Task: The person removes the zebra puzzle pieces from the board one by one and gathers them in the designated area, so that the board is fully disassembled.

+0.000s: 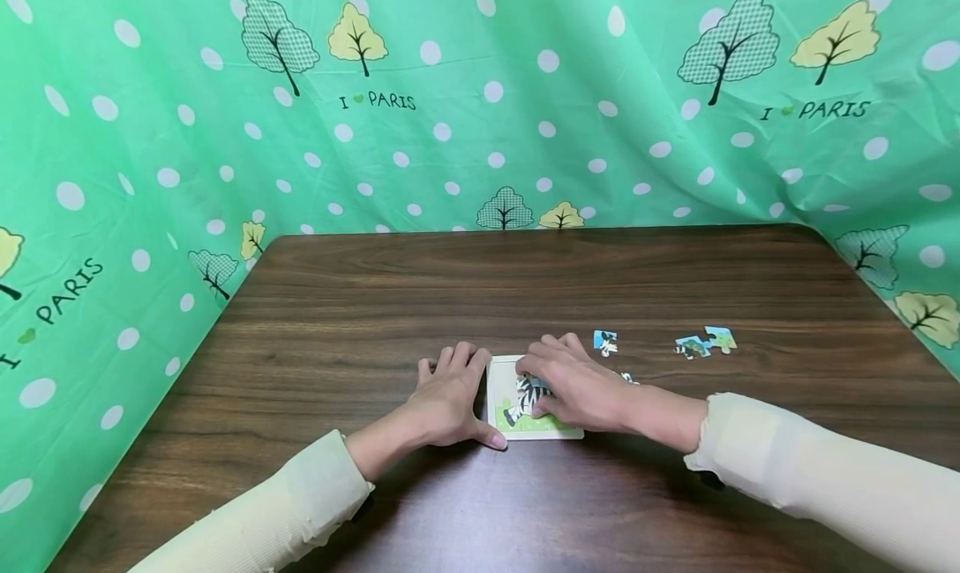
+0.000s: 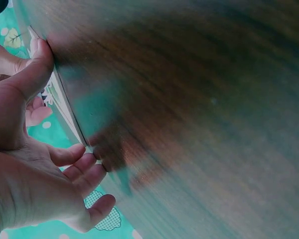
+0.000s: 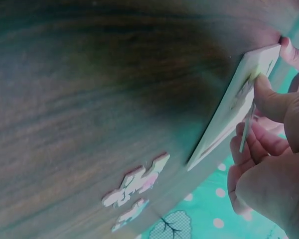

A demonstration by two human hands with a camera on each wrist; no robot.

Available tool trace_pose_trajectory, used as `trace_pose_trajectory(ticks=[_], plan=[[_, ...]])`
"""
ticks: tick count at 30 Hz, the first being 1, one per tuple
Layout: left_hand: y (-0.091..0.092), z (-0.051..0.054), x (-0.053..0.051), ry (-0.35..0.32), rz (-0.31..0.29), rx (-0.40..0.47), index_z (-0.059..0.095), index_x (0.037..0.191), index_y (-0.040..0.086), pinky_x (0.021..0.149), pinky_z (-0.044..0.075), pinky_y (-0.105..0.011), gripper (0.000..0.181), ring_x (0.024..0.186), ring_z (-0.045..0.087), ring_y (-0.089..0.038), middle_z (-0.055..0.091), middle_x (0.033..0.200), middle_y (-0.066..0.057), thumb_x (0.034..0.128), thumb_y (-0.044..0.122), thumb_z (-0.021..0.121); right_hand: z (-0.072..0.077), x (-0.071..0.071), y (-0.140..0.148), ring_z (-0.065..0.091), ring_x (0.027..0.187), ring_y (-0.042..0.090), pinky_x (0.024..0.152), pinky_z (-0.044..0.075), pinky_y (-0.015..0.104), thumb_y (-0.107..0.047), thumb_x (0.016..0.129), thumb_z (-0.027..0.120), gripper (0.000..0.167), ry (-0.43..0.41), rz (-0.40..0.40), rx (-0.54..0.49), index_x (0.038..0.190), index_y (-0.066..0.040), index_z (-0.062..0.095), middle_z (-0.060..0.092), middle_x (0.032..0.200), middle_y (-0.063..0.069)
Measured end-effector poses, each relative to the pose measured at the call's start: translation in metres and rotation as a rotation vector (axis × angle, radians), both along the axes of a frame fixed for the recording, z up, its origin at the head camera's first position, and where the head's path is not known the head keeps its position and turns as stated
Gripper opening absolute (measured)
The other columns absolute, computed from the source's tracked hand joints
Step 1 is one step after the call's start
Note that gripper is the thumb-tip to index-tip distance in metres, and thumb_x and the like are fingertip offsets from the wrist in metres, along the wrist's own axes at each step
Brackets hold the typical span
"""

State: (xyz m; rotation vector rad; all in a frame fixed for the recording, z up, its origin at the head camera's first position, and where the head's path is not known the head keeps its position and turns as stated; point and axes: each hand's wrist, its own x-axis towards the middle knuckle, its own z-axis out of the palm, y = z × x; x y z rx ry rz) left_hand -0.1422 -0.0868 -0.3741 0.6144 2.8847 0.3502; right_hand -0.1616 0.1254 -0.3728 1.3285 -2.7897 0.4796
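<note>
On the table lies a small pale puzzle board (image 1: 498, 389) with zebra stripes and green grass partly filling it. My left hand (image 1: 450, 398) spans the board's left side, thumb at the near corner and fairly straight fingertips at the far corner. Over the board, my right hand (image 1: 582, 385) pinches a thin puzzle piece (image 3: 247, 130) between thumb and fingers. The piece stands tilted against the board in the right wrist view; its picture is mostly hidden there. In the left wrist view, my left hand (image 2: 25, 84) touches the board's edge.
Loose puzzle pieces lie right of the board: one blue and black-and-white piece (image 1: 606, 343), a dark-patterned piece (image 1: 692, 347) and a blue-green piece (image 1: 721, 339). Another piece (image 1: 628, 379) is partly hidden behind my right wrist. A green dotted curtain (image 1: 450, 72) hangs behind the brown table (image 1: 360, 298).
</note>
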Motion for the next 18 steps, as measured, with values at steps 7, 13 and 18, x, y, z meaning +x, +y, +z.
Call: trace_pose_trajectory(ticks=[7, 13, 18], plan=[[0.001, 0.001, 0.000, -0.004, 0.000, 0.007, 0.045, 0.126, 0.016, 0.088, 0.030, -0.047, 0.095, 0.110, 0.039, -0.023, 0.043, 0.123, -0.002, 0.0512, 0.060, 0.085, 0.007, 0.000, 0.008, 0.044, 0.085, 0.015, 0.080, 0.031, 0.035, -0.022, 0.075, 0.081, 0.038, 0.039, 0.030, 0.079, 0.106, -0.006, 0.065, 0.056, 0.089, -0.003], [0.000, 0.000, 0.001, -0.003, -0.001, 0.014, 0.045, 0.126, 0.016, 0.089, 0.030, -0.048, 0.096, 0.112, 0.039, -0.024, 0.043, 0.125, -0.003, 0.0512, 0.059, 0.085, 0.014, 0.001, 0.029, 0.045, 0.086, 0.015, 0.080, 0.032, 0.036, -0.022, 0.076, 0.081, 0.038, 0.084, 0.012, 0.075, 0.107, -0.005, 0.066, 0.057, 0.090, -0.003], [0.000, 0.000, 0.000, -0.004, -0.001, 0.013, 0.044, 0.127, 0.016, 0.089, 0.030, -0.048, 0.096, 0.112, 0.039, -0.024, 0.043, 0.125, -0.003, 0.0510, 0.059, 0.085, 0.020, 0.000, 0.057, 0.047, 0.085, 0.015, 0.078, 0.032, 0.036, -0.020, 0.073, 0.082, 0.042, 0.102, -0.050, 0.011, 0.108, -0.003, 0.067, 0.059, 0.091, -0.001]])
